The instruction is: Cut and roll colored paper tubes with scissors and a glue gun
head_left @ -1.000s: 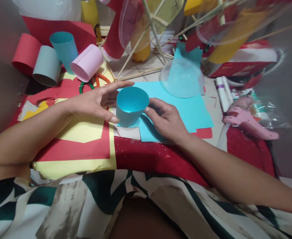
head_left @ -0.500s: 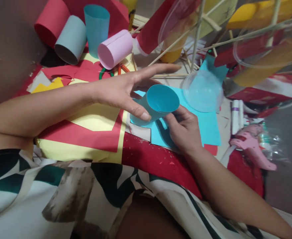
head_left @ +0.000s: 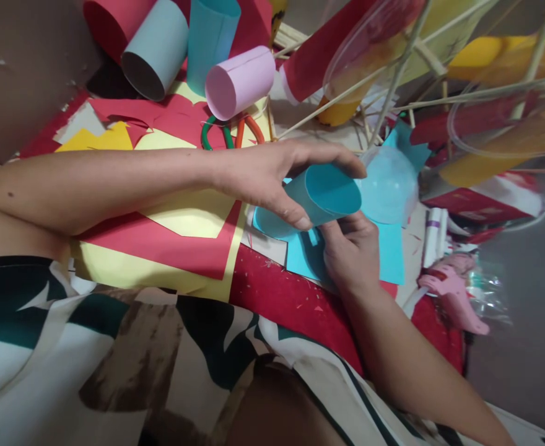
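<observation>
A blue paper tube (head_left: 332, 193) lies tilted between my hands, its round opening facing up and to the right. My left hand (head_left: 282, 176) is closed around it from the left, thumb on the near side and fingers along the far rim. At the lower right of the rim, my right hand (head_left: 352, 249) pinches the tube's edge, its fingertips partly hidden. Beneath lies a blue paper sheet (head_left: 392, 254). A clear plastic dome-shaped piece (head_left: 389, 186) sits just to the right of the tube.
Pink (head_left: 239, 83), grey (head_left: 155, 52) and upright blue (head_left: 212, 46) paper tubes stand at the back left, near scissors (head_left: 250, 129). A wooden stick frame (head_left: 405, 59) rises at the back right. A pink glue gun (head_left: 456, 294) lies on the right.
My left hand's raised fingers have come down around the tube's far rim. The right hand keeps its pinch at the lower edge. The camera view has shifted slightly.
</observation>
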Action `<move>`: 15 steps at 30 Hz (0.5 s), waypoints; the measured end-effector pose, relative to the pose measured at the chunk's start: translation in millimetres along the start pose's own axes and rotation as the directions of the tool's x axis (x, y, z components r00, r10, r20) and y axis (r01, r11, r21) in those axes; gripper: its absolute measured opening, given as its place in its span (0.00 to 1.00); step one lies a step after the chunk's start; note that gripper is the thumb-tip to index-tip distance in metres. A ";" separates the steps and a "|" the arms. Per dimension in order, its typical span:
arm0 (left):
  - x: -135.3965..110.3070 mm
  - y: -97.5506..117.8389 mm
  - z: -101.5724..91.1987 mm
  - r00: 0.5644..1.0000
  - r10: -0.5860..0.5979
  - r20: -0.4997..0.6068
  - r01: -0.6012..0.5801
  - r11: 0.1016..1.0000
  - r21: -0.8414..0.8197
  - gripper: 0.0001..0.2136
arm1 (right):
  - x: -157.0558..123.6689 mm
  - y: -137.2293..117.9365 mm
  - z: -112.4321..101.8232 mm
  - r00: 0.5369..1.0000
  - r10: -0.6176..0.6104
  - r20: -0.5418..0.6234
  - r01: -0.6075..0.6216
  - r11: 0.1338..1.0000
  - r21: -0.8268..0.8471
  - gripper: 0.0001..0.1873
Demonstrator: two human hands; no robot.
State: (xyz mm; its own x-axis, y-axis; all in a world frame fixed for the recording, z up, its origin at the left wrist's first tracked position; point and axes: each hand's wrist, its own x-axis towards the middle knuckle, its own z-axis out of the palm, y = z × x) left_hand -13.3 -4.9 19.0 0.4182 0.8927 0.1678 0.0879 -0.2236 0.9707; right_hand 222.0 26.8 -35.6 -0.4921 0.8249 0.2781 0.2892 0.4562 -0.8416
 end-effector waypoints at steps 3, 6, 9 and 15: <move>1.2 0.2 -0.9 1.000 0.019 0.015 -0.019 1.000 0.002 0.38 | 0.2 -0.9 0.4 1.000 0.005 0.009 -0.005 1.000 0.008 0.10; 2.2 2.7 -2.6 1.000 0.021 0.022 -0.021 1.000 0.019 0.35 | 0.7 -1.2 1.0 1.000 0.011 0.000 -0.011 0.999 0.035 0.08; 2.9 6.0 -4.2 0.999 0.021 0.024 -0.023 0.998 0.057 0.36 | 1.4 -1.9 1.5 1.000 0.013 0.002 -0.013 0.998 0.066 0.08; 3.4 0.5 -6.6 0.997 0.062 0.042 -0.069 0.981 0.182 0.50 | 2.5 -5.2 1.1 1.000 0.002 0.004 -0.002 0.998 0.063 0.10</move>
State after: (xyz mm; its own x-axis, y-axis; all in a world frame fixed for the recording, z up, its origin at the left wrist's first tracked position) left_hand -17.8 0.6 21.1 0.4600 0.8601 0.2203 0.2220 -0.3517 0.9094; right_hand 218.4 26.1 -31.1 -0.4946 0.8244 0.2751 0.2376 0.4327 -0.8697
